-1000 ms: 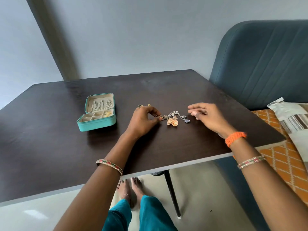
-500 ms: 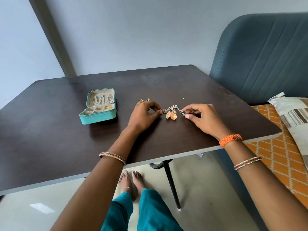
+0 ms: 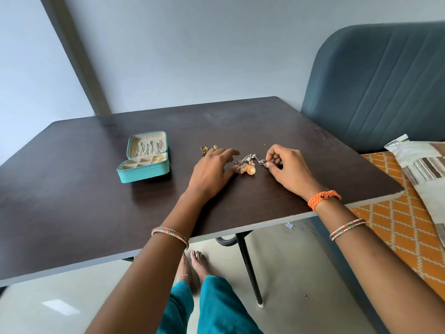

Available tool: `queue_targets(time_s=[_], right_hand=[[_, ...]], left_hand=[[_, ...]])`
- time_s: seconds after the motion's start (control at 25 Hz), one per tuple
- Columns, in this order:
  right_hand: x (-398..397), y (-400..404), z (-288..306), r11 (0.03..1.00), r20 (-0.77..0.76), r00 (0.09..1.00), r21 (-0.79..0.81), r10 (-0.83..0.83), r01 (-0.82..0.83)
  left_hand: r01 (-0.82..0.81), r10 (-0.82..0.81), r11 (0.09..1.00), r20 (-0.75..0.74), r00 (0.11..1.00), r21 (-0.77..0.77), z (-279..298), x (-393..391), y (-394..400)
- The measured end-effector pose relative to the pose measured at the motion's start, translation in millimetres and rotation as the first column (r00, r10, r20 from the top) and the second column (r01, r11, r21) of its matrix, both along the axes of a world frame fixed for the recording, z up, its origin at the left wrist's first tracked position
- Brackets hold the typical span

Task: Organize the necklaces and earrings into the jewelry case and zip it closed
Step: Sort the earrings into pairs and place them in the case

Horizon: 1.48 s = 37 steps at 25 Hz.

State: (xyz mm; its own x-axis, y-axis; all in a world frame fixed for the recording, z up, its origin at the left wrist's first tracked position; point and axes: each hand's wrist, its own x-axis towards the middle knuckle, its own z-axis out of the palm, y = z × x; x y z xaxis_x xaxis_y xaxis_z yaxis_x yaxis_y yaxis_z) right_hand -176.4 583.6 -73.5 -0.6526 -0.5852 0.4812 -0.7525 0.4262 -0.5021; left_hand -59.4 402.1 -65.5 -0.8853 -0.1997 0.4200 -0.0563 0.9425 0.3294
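Observation:
A teal jewelry case (image 3: 144,173) lies open on the dark table (image 3: 72,201), left of my hands. Chains hang in its cream lid and one divided compartment holds small gold pieces. A small heap of earrings (image 3: 248,166), gold and silver, lies between my hands. My left hand (image 3: 213,169) rests on the table with fingers spread, its fingertips touching the heap's left side. My right hand (image 3: 286,167) pinches a small silver earring (image 3: 263,163) at the heap's right side. Two small gold earrings (image 3: 208,148) lie just beyond my left hand.
A blue-grey padded sofa back (image 3: 375,88) rises to the right of the table, with an orange patterned seat cover (image 3: 404,227) and a striped cushion (image 3: 426,169). The table's front edge runs under my forearms. My bare feet (image 3: 192,266) stand on the pale floor below.
My right hand moved in from the right and closed its fingers on a silver earring. My left hand loosened from a pinch to spread fingers at the heap.

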Motion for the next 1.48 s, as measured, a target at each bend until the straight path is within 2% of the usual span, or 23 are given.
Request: queue_targets(time_s=[0.12,0.44,0.56,0.72,0.92,1.0,1.12,1.2,1.28,1.36,1.48], right_hand=[[1.1,0.8,0.3,0.999,-0.048,0.999,0.029,0.02,-0.018],[-0.9,1.0,-1.5,0.998,-0.025,0.999,0.055,0.036,-0.035],[-1.4,1.9,-1.1,0.999,0.034,0.999,0.032,0.018,-0.019],[1.5,0.4,3.4,0.996,0.131,0.991,-0.089,-0.001,0.013],[0.1,3.8,15.1,0.953,0.271,0.96,-0.302,0.068,0.018],[-0.7,-4.6,27.6,0.932,0.337,0.934,-0.363,0.116,0.016],[-3.2,-20.3,55.9,0.904,0.451,0.869,-0.427,0.204,0.009],[-1.4,-25.1,77.2,0.879,0.559,0.763,-0.477,0.325,-0.025],[6.5,-26.4,95.9,0.871,0.657,0.61,-0.478,0.443,-0.117],[18.1,-27.8,108.2,0.878,0.707,0.525,-0.42,0.474,-0.229],[38.4,-35.6,114.8,0.866,0.761,0.413,-0.44,0.5,-0.239]], left_hand=[[0.079,-0.079,0.994,0.012,0.997,-0.079,0.4,1.0,-0.8],[0.087,-0.087,0.994,0.0,0.996,0.06,-3.2,-0.6,-5.0],[0.104,-0.1,0.986,-0.04,0.994,0.13,-5.1,-3.0,-7.7],[0.133,-0.126,0.975,-0.053,0.991,0.177,-3.0,-1.9,-7.7],[0.139,-0.119,0.977,-0.134,0.984,0.159,-1.8,-1.6,-7.0],[0.12,-0.065,0.955,-0.204,0.977,0.273,1.3,-1.1,-5.9],[0.093,0.079,0.879,-0.334,0.939,0.468,16.7,0.2,-4.7],[0.13,0.112,0.839,-0.401,0.909,0.528,36.1,0.9,-6.4],[0.18,0.08,0.827,-0.428,0.9,0.533,57.2,5.9,-11.2],[0.226,0.022,0.802,-0.406,0.914,0.552,73.2,15.7,-16.1],[0.297,-0.033,0.671,-0.373,0.927,0.679,83.9,38.4,-11.8]])
